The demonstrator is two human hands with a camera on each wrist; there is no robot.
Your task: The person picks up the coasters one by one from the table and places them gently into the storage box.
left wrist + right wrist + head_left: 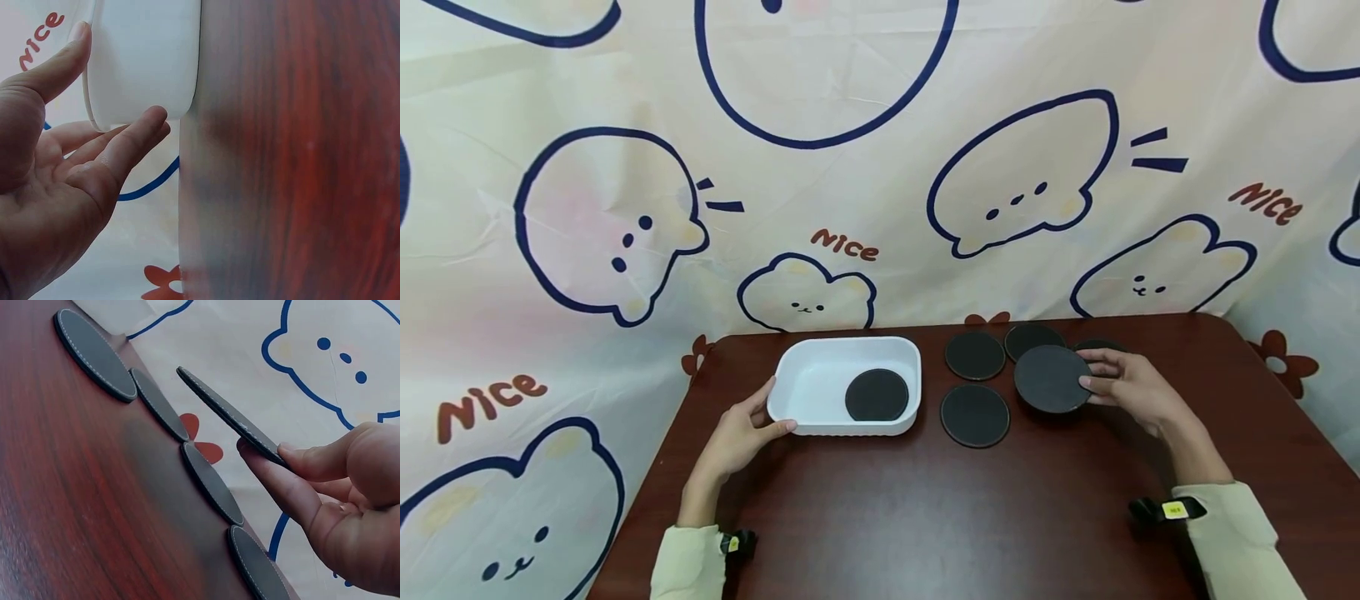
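Observation:
My right hand (1131, 387) pinches a round black coaster (1051, 379) by its edge between thumb and fingers. In the right wrist view that coaster (228, 415) is tilted and raised off the table, with pale stitching around its rim. My left hand (737, 433) holds the left end of a white rectangular tray (808, 400), thumb at the near corner and fingers at the end wall. From the left wrist, the fingertips (153, 115) lie against the tray's wall (144, 69). Inside the tray, toward its right end, lies another black coaster (877, 395).
Right of the tray, several more coasters lie flat: a near one (975, 416), one behind it (975, 355), one at the back (1033, 337), and one (1099, 343) partly hidden by my right hand. A patterned cloth (880, 192) hangs behind the brown table (925, 517).

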